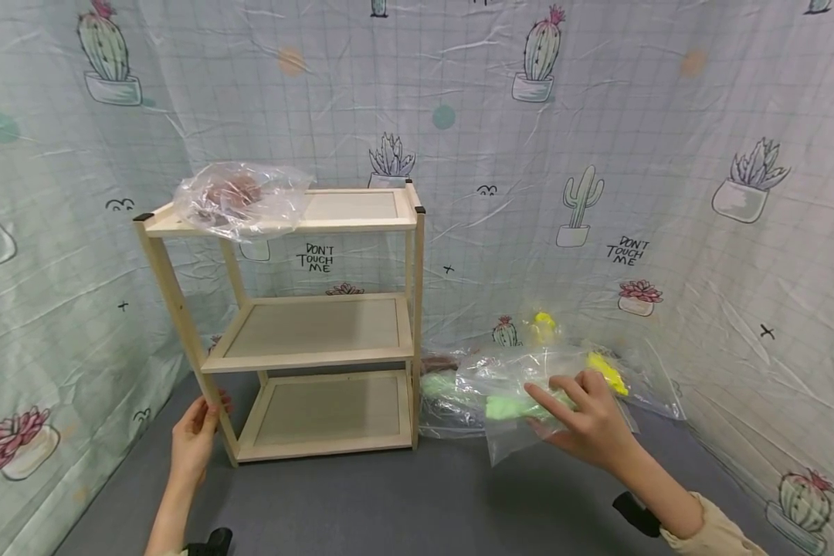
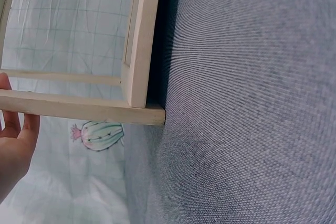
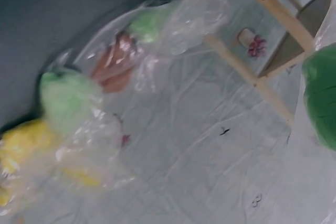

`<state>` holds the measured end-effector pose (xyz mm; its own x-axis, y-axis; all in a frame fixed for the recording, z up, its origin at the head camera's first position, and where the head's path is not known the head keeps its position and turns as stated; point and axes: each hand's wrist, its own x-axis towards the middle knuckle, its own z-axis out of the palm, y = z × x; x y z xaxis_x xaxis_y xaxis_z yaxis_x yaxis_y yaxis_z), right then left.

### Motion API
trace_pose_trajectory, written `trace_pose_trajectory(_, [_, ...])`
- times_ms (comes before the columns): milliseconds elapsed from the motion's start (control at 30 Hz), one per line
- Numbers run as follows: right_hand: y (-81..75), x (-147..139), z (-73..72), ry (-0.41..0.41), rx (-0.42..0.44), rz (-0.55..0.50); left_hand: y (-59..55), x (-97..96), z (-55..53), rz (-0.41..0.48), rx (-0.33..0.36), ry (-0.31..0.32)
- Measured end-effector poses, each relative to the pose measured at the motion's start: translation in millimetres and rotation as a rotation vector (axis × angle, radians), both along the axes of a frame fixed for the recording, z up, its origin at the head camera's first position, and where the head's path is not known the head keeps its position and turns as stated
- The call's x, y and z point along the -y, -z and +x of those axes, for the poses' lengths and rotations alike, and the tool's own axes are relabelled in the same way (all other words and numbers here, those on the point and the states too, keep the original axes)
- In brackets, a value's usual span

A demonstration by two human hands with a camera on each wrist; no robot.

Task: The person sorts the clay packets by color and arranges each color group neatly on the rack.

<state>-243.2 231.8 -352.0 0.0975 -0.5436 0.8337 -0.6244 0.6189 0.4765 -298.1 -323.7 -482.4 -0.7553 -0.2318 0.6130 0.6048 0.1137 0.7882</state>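
Left hand (image 1: 194, 440) grips rack post (image 1: 181, 309). Right hand (image 1: 587, 421) pinches clear green-filled bag (image 1: 506, 408): probably light, soft, slippery (shiny plastic); best held at bulging middle.

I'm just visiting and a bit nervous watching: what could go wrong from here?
The bag with brownish contents on the top shelf reaches over its front edge, so a jolt might knock it off. The left hand holds a post of the wooden rack; a tug could shift it. The right hand holds a clear bag with green contents, which might slip.
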Motion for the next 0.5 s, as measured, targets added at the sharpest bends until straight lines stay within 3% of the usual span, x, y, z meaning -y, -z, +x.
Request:
trace_pose_trajectory(67, [-1.6, 8, 0.5, -0.008, -0.023, -0.019, 2.4, 1.4, -2.1, 0.003, -0.012, 0.018])
trace_pose_trajectory(133, [-3.4, 17, 0.5, -0.018, -0.041, -0.044, -5.8, -4.9, 4.1, -0.022, 0.022, -0.025])
trace_pose_trajectory(267, [-6.2, 34, -0.8, -0.031, -0.067, -0.095, -22.3, -18.7, 16.6, 0.009, 0.041, -0.054])
trace_pose_trajectory(400, [-8.1, 50, -1.0, -0.044, -0.073, -0.128, -28.6, -23.7, 21.1, 0.054, 0.062, -0.063])
trace_pose_trajectory(500, [-9.6, 61, -0.7, -0.052, -0.079, -0.140, -31.2, -25.4, 22.2, 0.030, 0.104, -0.102])
